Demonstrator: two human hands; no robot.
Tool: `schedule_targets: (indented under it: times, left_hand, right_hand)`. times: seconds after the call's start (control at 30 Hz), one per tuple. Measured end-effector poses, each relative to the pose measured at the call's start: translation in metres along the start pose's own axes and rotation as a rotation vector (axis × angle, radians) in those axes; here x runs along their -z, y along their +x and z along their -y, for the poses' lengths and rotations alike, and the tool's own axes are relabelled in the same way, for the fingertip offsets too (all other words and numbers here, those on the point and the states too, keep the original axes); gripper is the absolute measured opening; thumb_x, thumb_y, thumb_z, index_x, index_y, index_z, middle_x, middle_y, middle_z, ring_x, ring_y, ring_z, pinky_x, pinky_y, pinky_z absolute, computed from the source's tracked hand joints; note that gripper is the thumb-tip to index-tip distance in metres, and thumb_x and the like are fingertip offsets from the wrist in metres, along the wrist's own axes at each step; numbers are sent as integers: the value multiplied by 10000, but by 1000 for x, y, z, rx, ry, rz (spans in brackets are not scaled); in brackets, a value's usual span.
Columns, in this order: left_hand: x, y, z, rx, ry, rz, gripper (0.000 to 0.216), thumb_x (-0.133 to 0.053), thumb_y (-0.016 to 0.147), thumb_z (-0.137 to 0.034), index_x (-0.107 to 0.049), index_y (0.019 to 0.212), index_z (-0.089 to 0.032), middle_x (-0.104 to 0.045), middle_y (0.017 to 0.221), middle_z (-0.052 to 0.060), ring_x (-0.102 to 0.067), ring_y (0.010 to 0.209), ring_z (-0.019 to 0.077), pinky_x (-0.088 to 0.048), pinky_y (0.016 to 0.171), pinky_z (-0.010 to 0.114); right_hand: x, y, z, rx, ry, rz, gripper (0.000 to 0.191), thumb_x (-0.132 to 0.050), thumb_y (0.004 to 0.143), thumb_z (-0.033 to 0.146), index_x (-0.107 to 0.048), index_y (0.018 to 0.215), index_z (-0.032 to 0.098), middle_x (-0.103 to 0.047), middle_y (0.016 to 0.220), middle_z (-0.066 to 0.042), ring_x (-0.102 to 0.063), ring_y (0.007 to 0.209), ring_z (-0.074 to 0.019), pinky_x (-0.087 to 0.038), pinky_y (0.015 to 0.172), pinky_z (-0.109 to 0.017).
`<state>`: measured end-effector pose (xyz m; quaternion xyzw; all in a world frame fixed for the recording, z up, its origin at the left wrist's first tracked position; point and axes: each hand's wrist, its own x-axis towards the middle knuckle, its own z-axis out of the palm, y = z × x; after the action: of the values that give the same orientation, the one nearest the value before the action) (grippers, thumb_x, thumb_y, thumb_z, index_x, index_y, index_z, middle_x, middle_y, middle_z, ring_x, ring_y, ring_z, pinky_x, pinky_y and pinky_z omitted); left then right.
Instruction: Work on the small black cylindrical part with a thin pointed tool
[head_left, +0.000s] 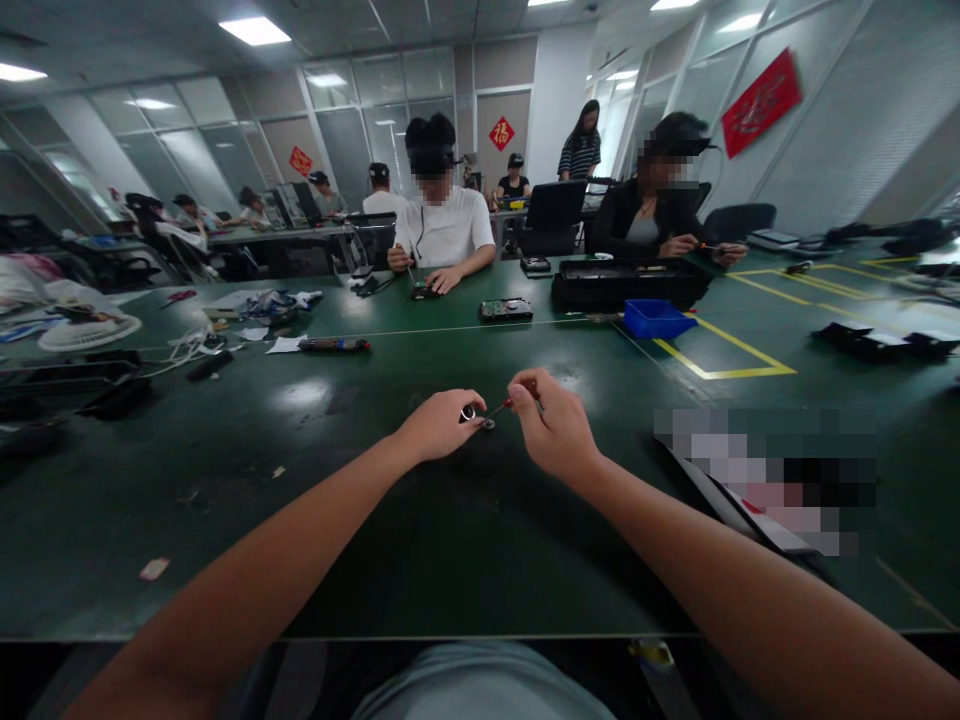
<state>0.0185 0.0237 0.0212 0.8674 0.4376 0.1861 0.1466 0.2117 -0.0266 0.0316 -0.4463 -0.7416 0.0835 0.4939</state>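
Note:
My left hand (441,425) has its fingers closed around a small round black part with a bright silver rim (468,412). A screwdriver (511,402) is gripped in my right hand (555,425), its thin shaft slanting down-left towards my left fingertips. Just below the tip shows a tiny metallic piece (489,425); whether it touches the tip or the left fingers, I cannot tell. Both hands are close together over the middle of the green table (465,560).
Ahead lie a hard drive (506,310), a blue bin (656,319), a long black tray (630,285) and a dark pen-like tool (335,345). A blurred-out flat item (772,490) is at the right. Across the table, a person in white (450,225) works.

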Motion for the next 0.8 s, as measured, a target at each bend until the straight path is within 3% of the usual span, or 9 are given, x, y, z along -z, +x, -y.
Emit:
schedule_targets:
  times: [0.17,0.27,0.4,0.57,0.8]
  left_hand:
    - [-9,14,1,-31,258,145,296,-523,925,-385,-643,1154,-241,-689,1050,73,-647,934,255,-476,728,329]
    - [-11,20,4,-68,276,240,354,-544,910,-488,-646,1146,-244,-690,1056,74,-647,946,259,-474,724,322]
    - [-10,22,10,-57,270,264,286,-569,898,-441,-658,1066,-227,-696,1032,69,-648,912,250,-456,698,310]
    - [8,11,31,32,127,152,261,-571,880,-407,-631,1058,-226,-695,1009,54,-638,877,221,-444,731,306]
    - [58,-28,94,283,-40,-160,267,-591,810,-363,-647,1014,-199,-673,987,53,-611,836,202,-450,741,309]
  right_hand:
    - [1,1,0,-10,-20,13,155,-426,987,293,-545,939,206,-652,767,-36,-632,705,-187,-423,658,-310]
    - [1,2,0,-10,-18,22,154,-424,987,291,-544,939,206,-653,762,-36,-634,711,-190,-422,656,-310]
    - [1,2,0,-10,-21,23,154,-427,987,298,-543,938,208,-651,759,-34,-634,716,-190,-423,663,-312]
    - [2,2,1,-16,-10,50,163,-429,986,302,-546,924,207,-647,750,-30,-623,699,-183,-420,654,-308]
    - [2,2,2,-30,11,84,171,-427,991,306,-552,932,205,-652,763,-33,-620,701,-179,-421,654,-304]
